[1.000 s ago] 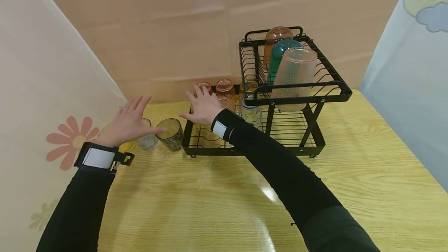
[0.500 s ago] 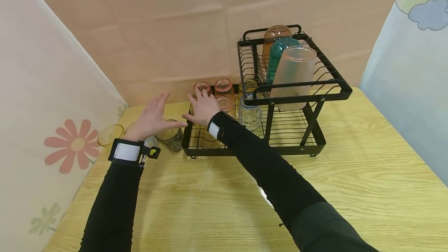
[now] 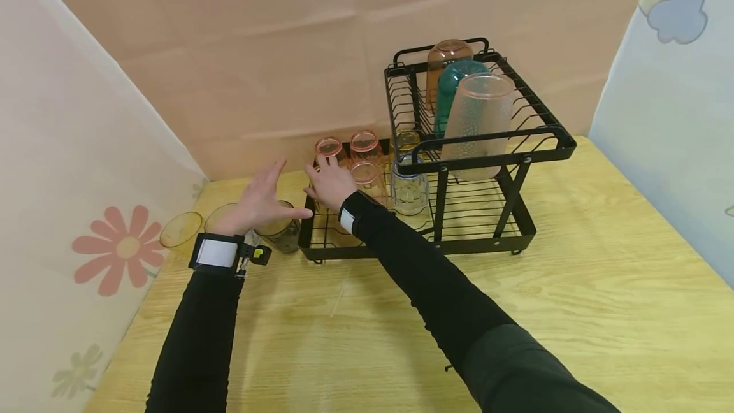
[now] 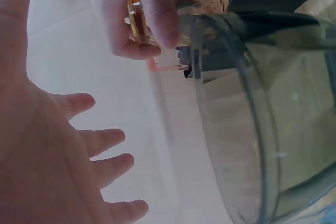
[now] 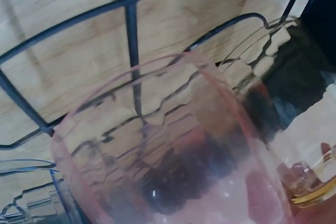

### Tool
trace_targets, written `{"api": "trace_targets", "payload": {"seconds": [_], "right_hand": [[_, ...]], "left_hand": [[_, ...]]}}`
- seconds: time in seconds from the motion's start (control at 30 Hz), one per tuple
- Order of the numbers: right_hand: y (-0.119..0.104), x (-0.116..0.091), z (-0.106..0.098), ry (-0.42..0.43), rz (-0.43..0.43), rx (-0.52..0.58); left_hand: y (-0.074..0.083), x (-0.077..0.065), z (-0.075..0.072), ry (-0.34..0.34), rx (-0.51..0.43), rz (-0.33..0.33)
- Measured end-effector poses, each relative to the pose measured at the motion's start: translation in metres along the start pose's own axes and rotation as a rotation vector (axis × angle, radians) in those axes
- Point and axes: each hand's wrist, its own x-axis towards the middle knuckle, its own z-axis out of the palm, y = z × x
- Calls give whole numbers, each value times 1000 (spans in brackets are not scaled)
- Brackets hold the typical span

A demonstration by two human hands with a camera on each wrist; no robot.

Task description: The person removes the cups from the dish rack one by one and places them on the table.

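My left hand point(image 3: 258, 204) hovers over the glasses left of the rack, fingers spread and thumb pointing right. Under its thumb stands a dark grey glass point(image 3: 287, 239), whose wide rim fills the right of the left wrist view. My right hand point(image 3: 332, 185) is inside the lower tier at its left end. Its fingers and thumb pinch the rim of an amber glass point(image 4: 137, 22), mostly hidden by the hand in the head view. Close beside it are upturned pink glasses point(image 3: 367, 145), one large in the right wrist view.
A black two-tier dish rack point(image 3: 459, 246) stands against the back cloth. On its upper tier are a brown glass point(image 3: 438, 75), a teal glass point(image 3: 447, 97) and a clear pink-rimmed tumbler point(image 3: 478, 123). A blue-rimmed glass point(image 3: 410, 193) sits below. A yellow glass point(image 3: 182, 231) stands far left.
My left hand has moved right, from over the left-hand glasses to beside the dark grey glass. The right hand's fingers have drawn in from a wide spread to a pinch on the amber glass.
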Motion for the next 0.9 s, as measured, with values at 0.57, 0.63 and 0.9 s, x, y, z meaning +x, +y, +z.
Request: {"api": "trace_targets", "payload": {"seconds": [0.57,0.63,0.9], "right_hand": [[18,10,-46,112,-99,97],[20,11,-55,129,-104,106],[29,8,-84,207,-73,128]], "left_hand": [[5,11,-9,126,-316,8],[7,13,-13,126,-343,4],[18,18,-23,148,-466,3]]}}
